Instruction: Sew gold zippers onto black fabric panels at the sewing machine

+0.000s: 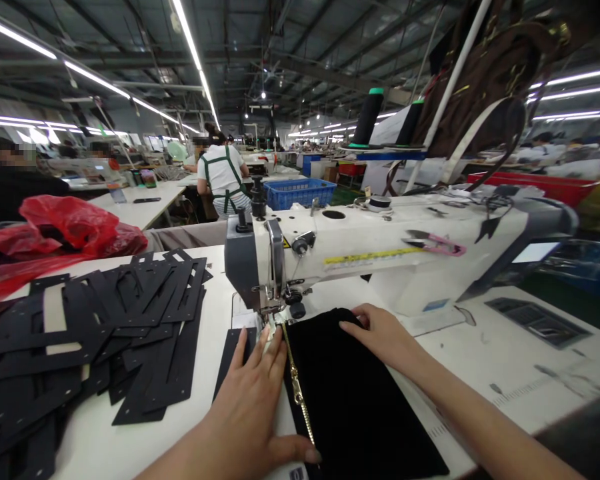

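Gold zipper [296,387], long axis toward the presser foot [273,325], lies right of the flat, spread left hand [254,399]; right hand [384,335] touches black fabric [363,403], grasp indeterminable.

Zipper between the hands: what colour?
Gold, with a metallic shine; the zipper shows best in the head view, against black cloth.

From my end, I can't see the black cloth [360,400] directly beneath the right hand [383,333] or the gold zip [297,390] under the left hand's [255,393] thumb, while my view's left edge crops the black panels [125,310] and distant workers [545,145] blur.
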A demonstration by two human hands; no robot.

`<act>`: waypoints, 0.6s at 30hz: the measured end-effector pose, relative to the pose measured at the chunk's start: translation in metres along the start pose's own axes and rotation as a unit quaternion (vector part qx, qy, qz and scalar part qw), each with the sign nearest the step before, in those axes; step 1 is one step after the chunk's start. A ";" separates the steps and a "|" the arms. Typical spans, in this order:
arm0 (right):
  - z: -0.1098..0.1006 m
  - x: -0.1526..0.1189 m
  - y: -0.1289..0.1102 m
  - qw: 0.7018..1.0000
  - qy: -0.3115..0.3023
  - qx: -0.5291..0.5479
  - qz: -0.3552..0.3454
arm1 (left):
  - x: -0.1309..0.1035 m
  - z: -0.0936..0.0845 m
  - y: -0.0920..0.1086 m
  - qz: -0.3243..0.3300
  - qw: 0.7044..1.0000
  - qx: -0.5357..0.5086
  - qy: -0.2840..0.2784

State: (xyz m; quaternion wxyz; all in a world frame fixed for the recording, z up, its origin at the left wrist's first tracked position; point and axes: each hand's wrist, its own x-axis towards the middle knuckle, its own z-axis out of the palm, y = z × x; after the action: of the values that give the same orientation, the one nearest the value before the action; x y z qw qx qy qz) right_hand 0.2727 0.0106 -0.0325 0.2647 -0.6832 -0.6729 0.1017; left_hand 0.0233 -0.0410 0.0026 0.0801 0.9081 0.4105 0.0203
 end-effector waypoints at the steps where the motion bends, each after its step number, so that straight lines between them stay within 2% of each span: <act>1: -0.002 0.002 -0.001 1.000 -0.008 0.008 0.000 | 0.000 0.001 0.000 0.000 1.000 0.000 0.004; 4: -0.008 0.003 -0.012 1.000 0.005 0.017 0.000 | 0.001 0.001 0.000 0.000 1.000 0.000 0.010; 7: -0.010 -0.009 -0.027 0.999 0.042 0.015 0.002 | 0.002 -0.003 0.002 -0.007 1.000 -0.006 -0.013; 10: -0.008 -0.019 -0.035 0.993 0.054 -0.101 -0.016 | 0.005 -0.008 0.005 -0.015 0.999 -0.009 -0.039; 13: -0.004 -0.016 -0.028 0.966 0.035 -0.253 -0.041 | 0.006 -0.012 0.006 -0.014 0.999 -0.011 -0.045; 18: -0.004 -0.012 -0.024 0.955 0.010 -0.289 -0.068 | 0.007 -0.014 0.009 -0.019 0.998 0.008 -0.055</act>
State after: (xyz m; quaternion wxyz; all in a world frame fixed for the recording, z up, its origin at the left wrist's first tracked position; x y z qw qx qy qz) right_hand 0.2528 -0.0031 -0.0201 0.0687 -0.6841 -0.7158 -0.1220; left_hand 0.0329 -0.0399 0.0175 0.0959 0.9004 0.4229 -0.0343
